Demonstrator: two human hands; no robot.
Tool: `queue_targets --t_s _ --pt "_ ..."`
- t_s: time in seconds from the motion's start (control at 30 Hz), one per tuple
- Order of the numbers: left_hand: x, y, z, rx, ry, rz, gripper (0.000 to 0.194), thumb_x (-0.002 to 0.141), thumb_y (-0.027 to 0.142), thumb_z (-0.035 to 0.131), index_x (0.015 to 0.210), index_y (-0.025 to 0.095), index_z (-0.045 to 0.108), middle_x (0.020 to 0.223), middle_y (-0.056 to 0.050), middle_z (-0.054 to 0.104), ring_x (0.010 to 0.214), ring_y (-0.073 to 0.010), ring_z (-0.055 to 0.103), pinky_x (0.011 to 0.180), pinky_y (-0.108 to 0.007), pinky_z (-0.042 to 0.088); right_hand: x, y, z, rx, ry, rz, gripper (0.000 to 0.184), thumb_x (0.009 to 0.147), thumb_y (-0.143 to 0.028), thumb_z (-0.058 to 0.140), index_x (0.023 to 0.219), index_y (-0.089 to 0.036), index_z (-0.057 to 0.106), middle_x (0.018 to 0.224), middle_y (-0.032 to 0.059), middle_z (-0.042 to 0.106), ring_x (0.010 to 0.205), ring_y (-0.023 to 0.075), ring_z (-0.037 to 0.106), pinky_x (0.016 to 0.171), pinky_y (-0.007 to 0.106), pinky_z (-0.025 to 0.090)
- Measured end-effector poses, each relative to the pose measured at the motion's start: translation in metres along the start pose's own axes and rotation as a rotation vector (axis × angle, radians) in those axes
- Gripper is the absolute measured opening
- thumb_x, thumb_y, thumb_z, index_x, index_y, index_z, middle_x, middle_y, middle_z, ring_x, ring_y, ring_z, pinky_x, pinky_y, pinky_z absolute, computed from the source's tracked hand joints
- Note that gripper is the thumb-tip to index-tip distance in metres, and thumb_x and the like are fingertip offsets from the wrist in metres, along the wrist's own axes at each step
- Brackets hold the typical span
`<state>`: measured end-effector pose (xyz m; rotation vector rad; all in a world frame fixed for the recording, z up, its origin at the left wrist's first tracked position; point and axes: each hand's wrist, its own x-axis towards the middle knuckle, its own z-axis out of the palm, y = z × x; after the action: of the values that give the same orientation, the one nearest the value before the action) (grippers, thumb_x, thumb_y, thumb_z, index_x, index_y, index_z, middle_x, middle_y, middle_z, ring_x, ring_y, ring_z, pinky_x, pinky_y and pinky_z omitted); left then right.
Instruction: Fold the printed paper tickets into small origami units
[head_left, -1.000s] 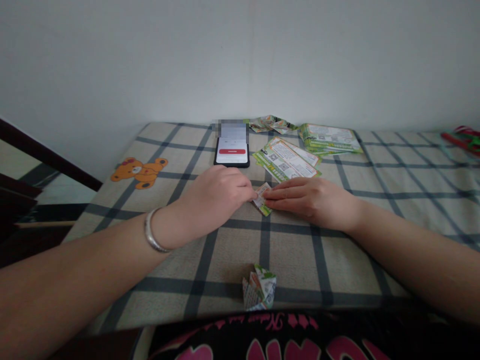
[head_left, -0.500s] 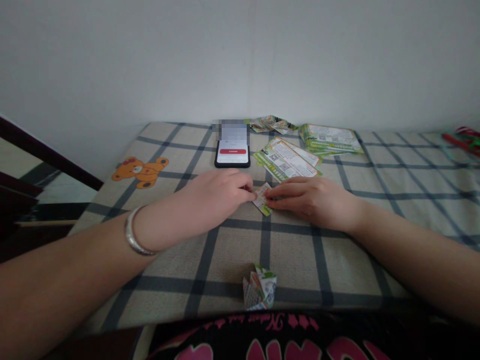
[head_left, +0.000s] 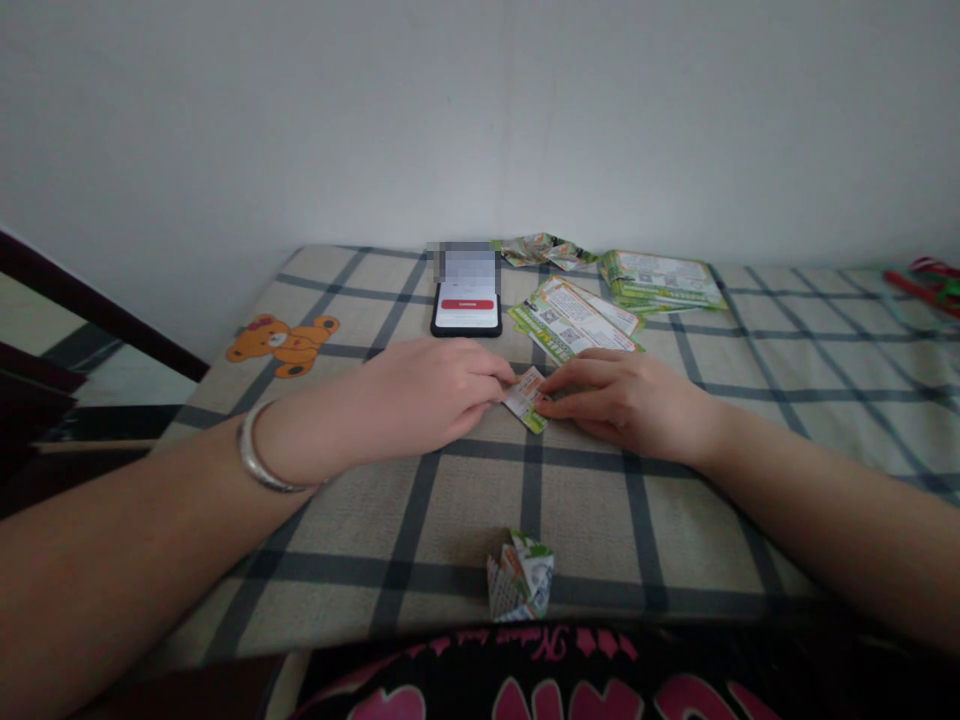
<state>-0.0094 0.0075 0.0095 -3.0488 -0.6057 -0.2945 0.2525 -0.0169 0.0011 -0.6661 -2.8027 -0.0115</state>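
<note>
Folded leaflet [head_left: 528, 393], small and flat on the checked tabletop [head_left: 585, 500], lies beyond a peaked folded-paper piece [head_left: 520, 578] near the front edge. Grouped fingertips of the left hand [head_left: 442, 392] meet the leaflet's left side, and curved fingertips of the right hand [head_left: 619, 395] its right side; whether either pinches cannot be told. Farther back: lit smartphone [head_left: 466, 318], loose printed leaflets [head_left: 574, 320], leaflet stack [head_left: 664, 280], and folded papers [head_left: 544, 250] near the wall [head_left: 480, 120].

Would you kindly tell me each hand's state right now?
Left hand: at the small folded white-and-green paper, grip unclear.
Right hand: touching that paper's right side, grip unclear.
</note>
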Motion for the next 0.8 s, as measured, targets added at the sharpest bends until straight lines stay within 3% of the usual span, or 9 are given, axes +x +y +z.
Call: queue_targets --t_s 0.07,0.23,0.43,0.6,0.8 --pt "0.001 0.003 0.004 0.052 0.046 -0.01 0.033 0.09 0.015 0.047 0.12 0.015 0.063 0.122 -0.008 0.066 0.109 -0.0201 0.061 0.096 -0.035 0.049 0.0 0.0 -0.001 -0.037 0.014 -0.017 0.025 0.095 -0.023 0.052 0.113 -0.022 0.069 0.113 0.0057 0.07 0.101 0.0206 0.064 0.084 0.036 0.052" --pt "0.004 0.005 0.014 0.136 0.047 0.037 0.029 0.092 0.02 0.044 0.112 0.012 0.063 0.107 -0.011 0.069 0.106 -0.0244 0.061 0.09 -0.039 0.052 0.0 -0.002 -0.001 -0.118 0.044 0.007 0.023 0.096 -0.021 0.048 0.1 -0.016 0.07 0.104 0.0055 0.073 0.098 0.0197 0.065 0.083 0.034 0.052" --pt "0.008 0.01 0.016 0.147 0.063 0.031 0.026 0.091 0.021 0.046 0.109 0.011 0.062 0.11 -0.012 0.066 0.109 -0.0256 0.059 0.094 -0.04 0.051 0.0 -0.008 -0.001 -0.228 0.042 0.009 0.022 0.095 -0.019 0.048 0.097 -0.015 0.07 0.103 0.0062 0.073 0.093 0.0209 0.066 0.078 0.034 0.052" --pt "0.008 0.013 0.013 0.098 0.058 0.002 0.03 0.088 0.023 0.052 0.114 0.009 0.06 0.117 -0.014 0.065 0.112 -0.0259 0.058 0.098 -0.039 0.049 -0.001 -0.009 0.002 -0.21 0.097 0.02 0.024 0.096 -0.023 0.049 0.11 -0.015 0.067 0.103 0.0058 0.073 0.09 0.0206 0.066 0.076 0.034 0.054" --pt "0.009 0.006 0.017 -0.05 0.132 -0.049 0.028 0.088 0.019 0.054 0.114 0.012 0.062 0.117 -0.012 0.066 0.112 -0.0225 0.06 0.098 -0.038 0.049 0.003 -0.011 0.007 -0.216 0.156 -0.085 0.026 0.096 -0.028 0.052 0.116 -0.016 0.065 0.11 0.0051 0.072 0.09 0.0203 0.066 0.076 0.034 0.054"
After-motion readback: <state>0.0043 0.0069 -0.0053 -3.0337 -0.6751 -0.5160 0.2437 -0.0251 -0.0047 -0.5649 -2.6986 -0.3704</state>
